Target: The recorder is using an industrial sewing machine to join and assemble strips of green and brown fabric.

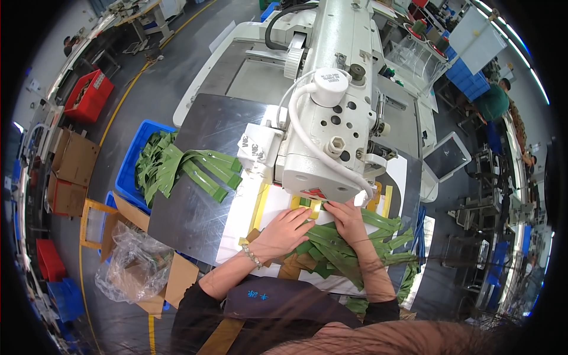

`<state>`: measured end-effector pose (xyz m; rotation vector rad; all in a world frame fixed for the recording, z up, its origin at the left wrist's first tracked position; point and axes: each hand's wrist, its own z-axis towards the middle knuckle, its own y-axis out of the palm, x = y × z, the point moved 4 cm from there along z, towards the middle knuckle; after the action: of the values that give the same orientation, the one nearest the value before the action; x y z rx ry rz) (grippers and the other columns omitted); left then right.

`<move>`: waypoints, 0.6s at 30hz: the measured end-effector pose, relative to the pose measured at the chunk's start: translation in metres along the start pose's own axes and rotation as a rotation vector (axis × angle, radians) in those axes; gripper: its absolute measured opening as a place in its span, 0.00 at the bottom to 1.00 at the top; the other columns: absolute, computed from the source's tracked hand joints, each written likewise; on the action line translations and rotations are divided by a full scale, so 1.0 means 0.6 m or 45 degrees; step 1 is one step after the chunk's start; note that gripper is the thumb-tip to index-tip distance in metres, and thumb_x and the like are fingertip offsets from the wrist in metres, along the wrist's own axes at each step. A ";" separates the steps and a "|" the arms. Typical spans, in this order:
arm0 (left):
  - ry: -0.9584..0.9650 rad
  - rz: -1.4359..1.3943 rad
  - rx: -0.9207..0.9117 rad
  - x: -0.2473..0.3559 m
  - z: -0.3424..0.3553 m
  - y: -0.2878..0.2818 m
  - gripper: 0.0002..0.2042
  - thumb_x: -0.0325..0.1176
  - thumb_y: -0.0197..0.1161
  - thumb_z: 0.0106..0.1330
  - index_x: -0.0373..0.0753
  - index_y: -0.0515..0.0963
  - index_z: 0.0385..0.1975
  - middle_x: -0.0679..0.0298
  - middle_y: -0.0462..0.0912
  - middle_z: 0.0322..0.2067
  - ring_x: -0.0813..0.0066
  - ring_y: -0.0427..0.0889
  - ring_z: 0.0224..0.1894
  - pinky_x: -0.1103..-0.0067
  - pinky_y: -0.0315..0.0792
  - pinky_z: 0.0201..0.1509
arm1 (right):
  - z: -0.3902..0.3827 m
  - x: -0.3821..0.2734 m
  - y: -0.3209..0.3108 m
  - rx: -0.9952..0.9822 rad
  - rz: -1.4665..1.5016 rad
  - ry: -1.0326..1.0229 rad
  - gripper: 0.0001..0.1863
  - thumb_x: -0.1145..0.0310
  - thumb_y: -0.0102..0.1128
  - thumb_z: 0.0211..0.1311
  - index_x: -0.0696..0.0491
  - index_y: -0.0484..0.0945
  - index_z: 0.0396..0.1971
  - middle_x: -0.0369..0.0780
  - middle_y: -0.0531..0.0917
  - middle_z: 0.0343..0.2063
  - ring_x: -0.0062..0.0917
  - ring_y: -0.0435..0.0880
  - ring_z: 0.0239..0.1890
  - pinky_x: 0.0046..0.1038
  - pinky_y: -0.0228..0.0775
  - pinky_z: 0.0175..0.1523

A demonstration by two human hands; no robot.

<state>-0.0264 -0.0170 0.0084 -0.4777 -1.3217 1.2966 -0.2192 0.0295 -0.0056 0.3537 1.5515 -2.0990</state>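
Note:
Under the head of a large white sewing machine, a green strip shows inside a yellow clamp frame. My left hand lies with stretched fingers at the frame's near left side, fingertips by the strip. On its other side, my right hand reaches in with fingers extended against the frame's edge; its thumb is hidden. A loose pile of green fabric strips spreads beneath and around my right hand. More green strips hang from a metal table plate on the left.
A blue bin heaped with green strips stands left of the plate. Nearer me is an open cardboard box with clear plastic. A tablet-like screen is at the right. A red crate sits farther off on the floor.

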 end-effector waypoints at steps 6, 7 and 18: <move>-0.010 -0.013 -0.002 0.001 0.001 -0.002 0.20 0.36 0.64 0.57 0.39 0.73 0.50 0.56 0.71 0.55 0.63 0.67 0.60 0.70 0.62 0.61 | 0.005 -0.006 -0.006 0.018 -0.027 -0.026 0.19 0.80 0.60 0.47 0.51 0.81 0.42 0.38 0.82 0.44 0.31 0.78 0.52 0.37 0.64 0.49; -0.012 -0.014 -0.001 0.001 0.002 -0.001 0.20 0.36 0.64 0.57 0.39 0.73 0.50 0.56 0.71 0.55 0.63 0.67 0.60 0.70 0.62 0.61 | 0.005 -0.006 -0.006 0.017 -0.027 -0.027 0.19 0.80 0.60 0.47 0.51 0.81 0.42 0.38 0.82 0.44 0.31 0.78 0.52 0.37 0.64 0.49; -0.014 -0.016 -0.017 0.000 -0.002 0.004 0.20 0.37 0.63 0.58 0.39 0.74 0.50 0.56 0.71 0.56 0.64 0.66 0.61 0.71 0.62 0.61 | 0.006 -0.011 -0.006 0.063 -0.042 -0.053 0.17 0.79 0.62 0.48 0.52 0.81 0.41 0.38 0.82 0.41 0.32 0.79 0.50 0.38 0.65 0.51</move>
<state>-0.0265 -0.0160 0.0057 -0.4717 -1.3416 1.2825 -0.2153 0.0285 0.0019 0.3022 1.4938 -2.1590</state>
